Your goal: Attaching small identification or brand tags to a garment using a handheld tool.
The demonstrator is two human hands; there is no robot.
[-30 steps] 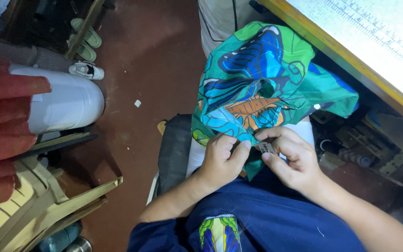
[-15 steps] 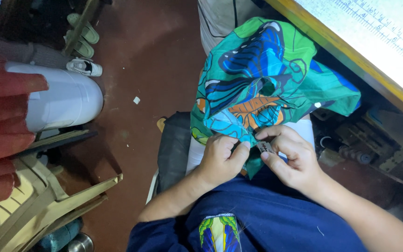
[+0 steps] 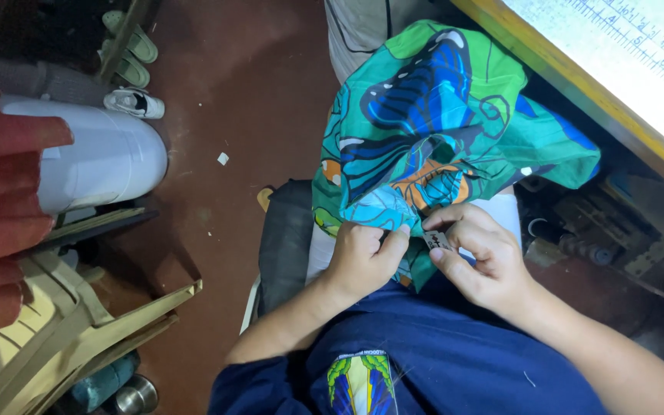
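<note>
- Fabric was the landmark: a bunched green and blue cotton cloth printed with butterflies [image 3: 432,131] lay heaped on the person's lap, its far side just under the yellow-edged tabletop [image 3: 578,84].
- At the cloth's near edge, the left hand [image 3: 361,257] was closed in a pinch on a fold of the hem, thumb pressed against the fingers.
- Just right of that fold, the right hand [image 3: 482,257] was curled nearly shut, thumb and forefinger gripping a small white rectangular tag with dark print [image 3: 437,240] against the cloth.
- The two hands sat close together, with the tag between them and touching the fabric.
- Risk, as I judged it: the tag was small and held only by fingertips, so a slackened pinch could have let it slip into the folds or onto the red-brown floor [image 3: 232,100] left of the cloth.
- A tug from either hand could also have pulled the loose heap off the lap, since nothing pinned it.
- Below the cloth, the dark blue shirt [image 3: 424,361] carried a green and yellow printed patch [image 3: 360,382].
- Well left of the cloth lay a white rounded plastic container [image 3: 101,161], with no label I could make out.
</note>
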